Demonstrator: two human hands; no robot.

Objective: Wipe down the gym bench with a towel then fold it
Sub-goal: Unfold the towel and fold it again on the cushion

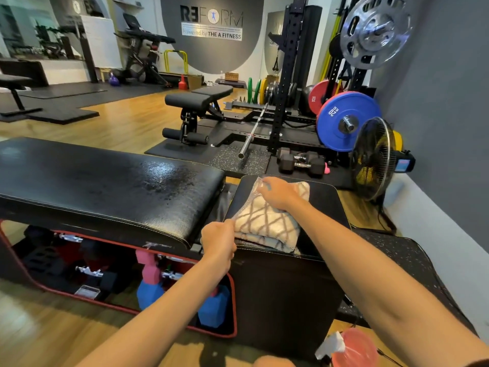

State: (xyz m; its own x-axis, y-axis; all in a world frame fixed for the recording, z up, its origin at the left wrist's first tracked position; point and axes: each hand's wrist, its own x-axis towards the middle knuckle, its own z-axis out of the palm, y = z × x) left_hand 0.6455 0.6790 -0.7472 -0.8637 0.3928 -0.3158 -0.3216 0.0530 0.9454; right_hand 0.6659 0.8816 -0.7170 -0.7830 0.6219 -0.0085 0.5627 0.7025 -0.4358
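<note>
Gym floor, black padded bench [105, 186] in foreground, long pad to the left, short seat pad [328, 205] to the right. Long pad shows a wet, streaky sheen across its middle, so the wipe-down looks done or nearly so. Towel [267, 221], cream with grey lattice pattern, lies on the seat pad, already doubled into several layers; stacked edges visible at its near side. Left hand [218, 243] at the towel's near left corner, fingers curled and pinching the cloth edge. Right hand [279, 193] pressed on the far part of the towel, fingertips bent down on the far corner, appearing to nip or pin the fabric there; exact grip hard to tell. Judgement: task is in its folding stage, late on. Remaining, probably: one more fold or squaring of the corners, then flattening the bundle. Dumbbells [148, 268] stored in the open base under the bench; pink spray bottle [353, 348] at lower right, untouched.
</note>
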